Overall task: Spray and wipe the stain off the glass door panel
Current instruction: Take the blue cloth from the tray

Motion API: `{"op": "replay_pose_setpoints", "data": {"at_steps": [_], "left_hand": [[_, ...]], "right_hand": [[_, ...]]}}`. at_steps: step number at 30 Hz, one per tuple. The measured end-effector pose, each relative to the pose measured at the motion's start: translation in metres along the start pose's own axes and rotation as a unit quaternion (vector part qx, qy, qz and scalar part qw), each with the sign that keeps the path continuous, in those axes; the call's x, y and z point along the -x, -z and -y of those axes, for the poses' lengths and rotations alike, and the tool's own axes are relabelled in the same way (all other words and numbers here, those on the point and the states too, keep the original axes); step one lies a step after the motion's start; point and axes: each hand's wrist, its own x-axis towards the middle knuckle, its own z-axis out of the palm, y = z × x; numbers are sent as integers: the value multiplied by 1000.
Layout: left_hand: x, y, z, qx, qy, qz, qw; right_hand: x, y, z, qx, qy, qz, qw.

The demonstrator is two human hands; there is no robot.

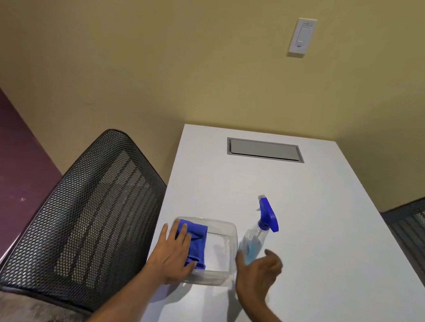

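A folded blue cloth (197, 243) lies in the left half of a clear plastic container (227, 253) on the white table (316, 219). My left hand (174, 254) rests flat on the cloth's left side, fingers spread, thumb under its near end. A clear spray bottle (253, 242) with blue liquid and a blue trigger head stands just right of the container. My right hand (258, 271) is open around the bottle's base, thumb and fingers apart, close to it but not closed on it. No glass door panel is in view.
A black mesh chair back (87, 214) stands against the table's left edge. Another mesh chair (419, 233) is at the right. A grey cable hatch (264, 149) sits in the table's far end. A white wall switch (302, 37) hangs on the yellow wall.
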Motion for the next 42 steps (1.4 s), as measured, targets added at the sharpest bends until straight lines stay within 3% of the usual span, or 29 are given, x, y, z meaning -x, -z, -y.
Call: {"op": "replay_pose_setpoints", "data": {"at_steps": [6,12,18,30,39,42], "left_hand": [[0,3,11,-12,24,-23,999],[-13,2,12,-3,54,-6,999],[-15,-15,10,18,60,28,998],[-16,-21,11,46,68,49,995],[-9,20,0,125,139,-4,982],[-7,48,-10,265,150,-62,950]], "right_hand": [[21,-45,18,56,179,205,961],[-11,-93,45,33,75,299,951],[-34,-125,38,5,-31,328,944],[-46,-150,28,-117,-138,398,899],[-36,-101,49,-219,-34,336,915],[-26,-76,64,-250,27,295,922]]}}
